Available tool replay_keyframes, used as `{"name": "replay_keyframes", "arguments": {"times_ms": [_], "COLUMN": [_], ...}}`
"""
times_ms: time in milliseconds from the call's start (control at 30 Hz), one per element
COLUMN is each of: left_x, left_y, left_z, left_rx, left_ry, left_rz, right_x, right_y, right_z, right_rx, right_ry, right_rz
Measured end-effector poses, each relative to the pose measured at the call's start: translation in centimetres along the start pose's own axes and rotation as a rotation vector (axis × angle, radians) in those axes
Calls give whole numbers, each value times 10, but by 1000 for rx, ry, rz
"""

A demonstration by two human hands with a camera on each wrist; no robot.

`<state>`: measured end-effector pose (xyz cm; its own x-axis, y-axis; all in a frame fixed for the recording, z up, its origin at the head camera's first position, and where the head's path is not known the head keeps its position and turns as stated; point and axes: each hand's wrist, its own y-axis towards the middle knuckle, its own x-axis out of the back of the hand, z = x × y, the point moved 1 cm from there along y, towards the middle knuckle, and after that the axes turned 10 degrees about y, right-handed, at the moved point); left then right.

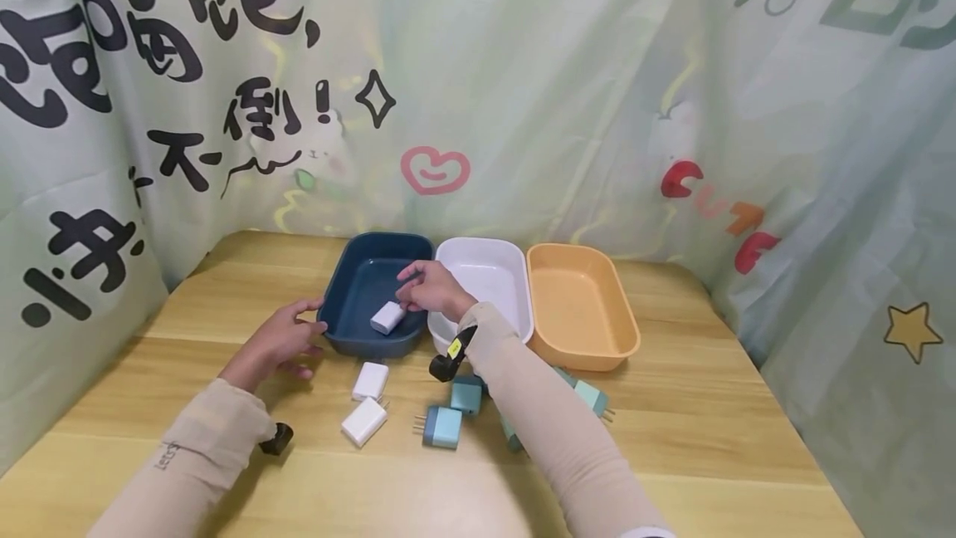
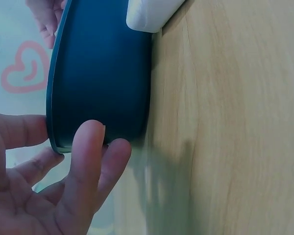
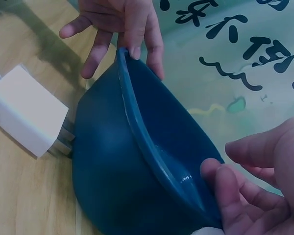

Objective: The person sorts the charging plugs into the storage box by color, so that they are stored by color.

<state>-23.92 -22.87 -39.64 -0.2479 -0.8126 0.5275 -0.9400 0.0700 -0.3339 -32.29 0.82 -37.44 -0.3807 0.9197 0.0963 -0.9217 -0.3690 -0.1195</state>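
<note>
A white plug charger (image 1: 387,317) shows inside the navy bin (image 1: 373,349), low by its near wall. My right hand (image 1: 436,289) is over that bin's right side, its fingertips overlapping the charger's edge in the head view. In the right wrist view its loosely bent fingers (image 3: 225,183) show above the rim with no charger between them. My left hand (image 1: 280,341) touches the navy bin's left side with spread fingers, seen close up at the bin's corner in the left wrist view. Two more white plug chargers (image 1: 370,381) lie in front of the bin.
A white bin (image 1: 484,251) and an orange bin (image 1: 623,347) stand in a row beside the navy one. Several blue and green plug chargers (image 1: 443,427) lie on the wooden table (image 1: 336,496), some partly hidden under my right forearm. A printed curtain (image 1: 523,106) hangs behind.
</note>
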Motion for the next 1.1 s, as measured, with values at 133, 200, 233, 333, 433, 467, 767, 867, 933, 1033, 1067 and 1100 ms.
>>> {"name": "replay_keyframes", "arguments": {"times_ms": [133, 200, 233, 333, 433, 467, 767, 867, 933, 1033, 1067, 1100], "left_x": [-1, -2, -2, -2, -2, -2, 3, 4, 2, 0, 0, 0], "left_y": [2, 2, 1, 0, 0, 0, 0, 0, 0, 0, 0, 0], "left_z": [0, 0, 0, -1, -1, -1, -2, -2, -3, -2, -2, -2], "left_rx": [10, 10, 10, 4, 4, 4, 7, 14, 23, 34, 32, 28], "left_ry": [8, 6, 2, -5, -10, -8, -3, 7, 12, 14, 11, 11], "left_rz": [-4, -1, 1, 5, 5, 4, -7, -12, -9, -6, -7, -10], "right_x": [2, 4, 5, 7, 9, 9, 10, 12, 13, 12, 12, 11], "right_y": [-3, -5, -6, -9, -13, -14, -26, -32, -36, -43, -45, -47], "right_z": [1, 1, 1, 2, 5, 6, 14, 14, 14, 14, 14, 15], "right_rx": [-3, -9, -11, -26, -50, -59, -91, -78, -70, -62, -55, -49], "right_ry": [-11, -16, -19, -19, 2, 10, 52, 56, 65, 70, 72, 74], "right_rz": [7, 11, 13, 22, 32, 34, 73, 95, 110, 134, 140, 145]}}
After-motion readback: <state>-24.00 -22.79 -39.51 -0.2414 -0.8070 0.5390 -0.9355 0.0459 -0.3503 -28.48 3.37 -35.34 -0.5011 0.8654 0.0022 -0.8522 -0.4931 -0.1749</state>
